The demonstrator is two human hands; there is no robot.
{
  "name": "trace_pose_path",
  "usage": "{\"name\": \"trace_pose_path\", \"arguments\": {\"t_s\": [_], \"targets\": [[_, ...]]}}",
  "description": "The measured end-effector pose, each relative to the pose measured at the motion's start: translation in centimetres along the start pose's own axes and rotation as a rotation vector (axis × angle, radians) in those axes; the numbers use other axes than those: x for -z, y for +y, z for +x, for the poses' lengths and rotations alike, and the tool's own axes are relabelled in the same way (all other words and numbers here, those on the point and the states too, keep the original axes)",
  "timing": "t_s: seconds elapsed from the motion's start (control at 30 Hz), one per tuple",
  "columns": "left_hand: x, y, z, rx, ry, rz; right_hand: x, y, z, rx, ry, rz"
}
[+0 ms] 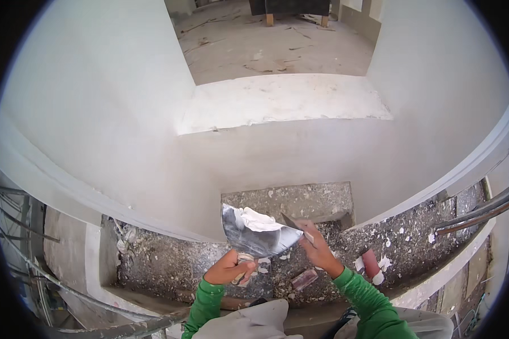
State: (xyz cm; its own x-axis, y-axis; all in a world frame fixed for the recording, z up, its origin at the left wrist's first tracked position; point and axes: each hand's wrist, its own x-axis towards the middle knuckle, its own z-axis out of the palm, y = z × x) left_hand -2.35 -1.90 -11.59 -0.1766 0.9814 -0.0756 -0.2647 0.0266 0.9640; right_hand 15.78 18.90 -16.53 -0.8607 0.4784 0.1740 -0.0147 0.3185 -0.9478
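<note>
Right hand [319, 247] fingers gripping thin grey metal scraper [290, 222], left hand [229, 269] closed under wide grey metal plate [246, 238] with white paste [259, 219], near centre; apparently gathering paste, next calls for level plate.

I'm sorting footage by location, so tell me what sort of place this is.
Probably a building site or renovation: a wide plate in the left hand carries white paste, the rough surface below is spattered white, and the bare floor beyond the white sill is littered.
</note>
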Motion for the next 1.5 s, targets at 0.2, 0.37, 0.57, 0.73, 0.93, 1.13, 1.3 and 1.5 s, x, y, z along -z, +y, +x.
{"name": "trace_pose_path", "arguments": {"t_s": [0.2, 0.37, 0.57, 0.73, 0.93, 1.13, 1.3, 1.5], "targets": [[-0.6, -6.3, 4.8, -0.399, 0.415, 1.066, 0.3, -2.3, 0.7, -0.726, 0.16, 1.258], [1.2, -10.6, 3.6, -0.636, 0.336, 1.295, 1.6, -2.2, -1.5, -0.771, -0.055, 1.324], [2.7, -15.3, -1.4, -0.193, 0.302, 1.338, 6.0, 2.3, 0.2, -0.457, 0.263, 1.122], [0.6, -19.2, -5.0, 0.017, 0.514, 0.973, 9.6, 14.5, 3.8, -0.181, 1.032, 0.149], [-1.5, -17.6, -5.6, 0.081, 0.399, 0.924, 11.6, 17.8, 7.8, 0.0, 1.305, -0.33], [-0.6, -19.0, -8.3, 0.089, 0.417, 0.857, 11.0, 19.7, 9.4, 0.025, 1.327, -0.414], [-0.5, -17.9, -10.0, 0.062, 0.401, 0.854, 10.0, 20.9, 12.0, -0.023, 1.335, -0.561], [-0.2, -18.1, -14.9, 0.123, 0.588, 0.862, 7.2, 21.1, 14.5, -0.039, 1.292, -0.297]]}}
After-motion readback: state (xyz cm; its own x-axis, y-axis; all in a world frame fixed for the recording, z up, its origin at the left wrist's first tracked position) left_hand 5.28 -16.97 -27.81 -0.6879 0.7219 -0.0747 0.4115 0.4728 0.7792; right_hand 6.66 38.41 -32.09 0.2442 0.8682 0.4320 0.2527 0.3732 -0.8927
